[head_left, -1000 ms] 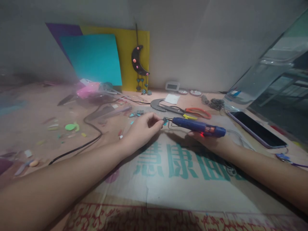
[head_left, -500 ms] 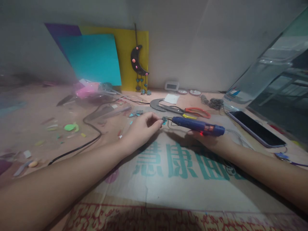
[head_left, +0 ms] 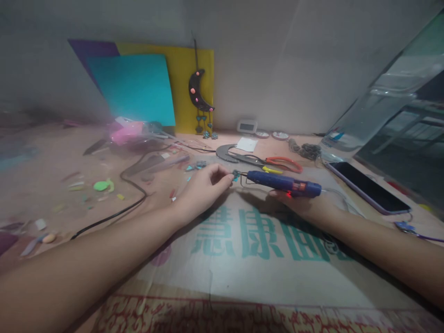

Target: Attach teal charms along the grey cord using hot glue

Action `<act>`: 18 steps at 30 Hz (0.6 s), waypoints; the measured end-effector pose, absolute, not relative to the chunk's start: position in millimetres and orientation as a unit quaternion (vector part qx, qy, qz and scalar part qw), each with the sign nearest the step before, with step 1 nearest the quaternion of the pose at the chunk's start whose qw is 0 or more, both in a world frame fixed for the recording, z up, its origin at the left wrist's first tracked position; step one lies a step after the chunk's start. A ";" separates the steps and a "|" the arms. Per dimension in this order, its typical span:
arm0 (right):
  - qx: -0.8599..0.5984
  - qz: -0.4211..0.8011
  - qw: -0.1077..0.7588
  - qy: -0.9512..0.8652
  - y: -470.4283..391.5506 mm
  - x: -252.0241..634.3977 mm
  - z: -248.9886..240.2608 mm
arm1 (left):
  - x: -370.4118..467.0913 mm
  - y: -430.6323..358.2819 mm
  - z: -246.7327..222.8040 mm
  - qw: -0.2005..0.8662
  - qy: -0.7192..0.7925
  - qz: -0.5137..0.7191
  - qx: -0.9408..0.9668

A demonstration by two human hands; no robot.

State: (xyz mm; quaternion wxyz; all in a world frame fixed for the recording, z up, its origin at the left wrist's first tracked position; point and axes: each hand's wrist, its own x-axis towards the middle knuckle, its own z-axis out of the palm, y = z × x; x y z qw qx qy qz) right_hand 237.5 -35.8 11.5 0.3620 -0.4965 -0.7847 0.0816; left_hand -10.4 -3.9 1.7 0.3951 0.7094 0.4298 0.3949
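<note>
Holding a teal piece (head_left: 236,175) in a narrow pinch between thumb and fingertips of the left hand (head_left: 204,187), over the cardboard (head_left: 229,282). Gripping a blue tool (head_left: 272,179) in the right hand (head_left: 308,203), with fingers mostly hidden beneath, metal tip pointed at the piece and a red light on the underside; looks like a glue gun. Judging from this, partway through with the piece: brought right up to the tip, but neither let go of nor joined to anything visible. Cannot tell whether actually touching the tip, nor whether coated with any glue. Seemingly further along, in front of the yellow card (head_left: 189,58): a dark moon (head_left: 194,90) with pink dots and small teal hearts strung below, too small to check closely. Apparently left to do, or merely left over: a plain grey crescent (head_left: 222,151) lying beyond the hands without dots or strings, and a few loose teal bits (head_left: 198,165) just beyond the left hand. Not in use: pliers (head_left: 285,159) lying behind the tool.
</note>
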 end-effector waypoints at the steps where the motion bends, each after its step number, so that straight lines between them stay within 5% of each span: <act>1: -0.493 0.082 0.362 -0.787 -35.7 238.0 11.3 | -10.5 -3.8 1.6 0.396 0.428 0.396 0.709; 18: -0.525 0.044 0.331 -0.783 -37.9 237.6 11.2 | -9.2 -5.2 3.4 0.400 0.418 0.395 0.714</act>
